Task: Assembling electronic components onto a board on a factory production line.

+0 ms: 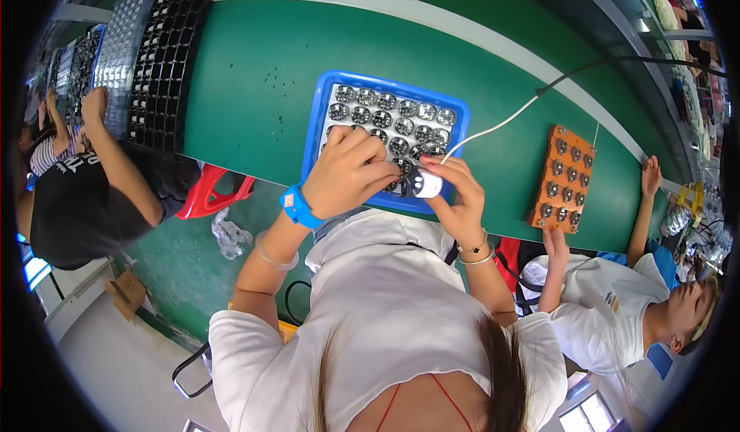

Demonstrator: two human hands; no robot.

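My right hand (462, 201) is closed around a small white and black device (427, 184) with a white cable (493, 127) running up from it. My left hand (351, 171) is curled shut, thumb and fingertips pressed together against the dark left end of that device. Whatever sits between those fingertips is mostly hidden. Both hands are over the near part of a blue tray (315, 127). Rows of round, shiny, dark-and-silver parts (383, 119) sit in the tray's white insert, and my hands cover some of the nearest ones.
An orange block (549, 193) carrying metal parts lies to the right, by a co-worker's hand (556, 248). Black compartment trays (166, 70) stand at the left, near another person. Small dark bits (279, 120) are scattered on the green table (254, 54). A red stool (212, 193) is below.
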